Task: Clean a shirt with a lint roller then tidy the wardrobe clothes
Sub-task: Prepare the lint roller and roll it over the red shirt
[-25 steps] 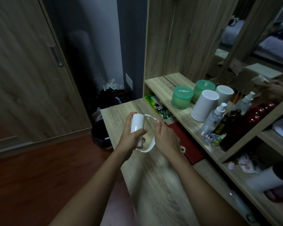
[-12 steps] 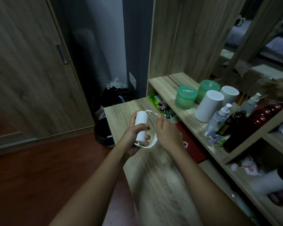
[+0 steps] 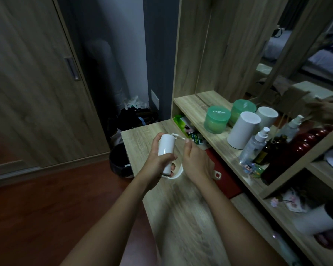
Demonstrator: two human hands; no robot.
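Left hand is clamping the lint roller as right hand is pinching its thin handle (too hard a tug may be risking a snap or drop).

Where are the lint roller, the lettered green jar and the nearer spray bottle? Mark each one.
lint roller [image 3: 167,144]: head view, upper part of white barrel.
lettered green jar [image 3: 217,113]: head view, lid top.
nearer spray bottle [image 3: 253,148]: head view, clear body.
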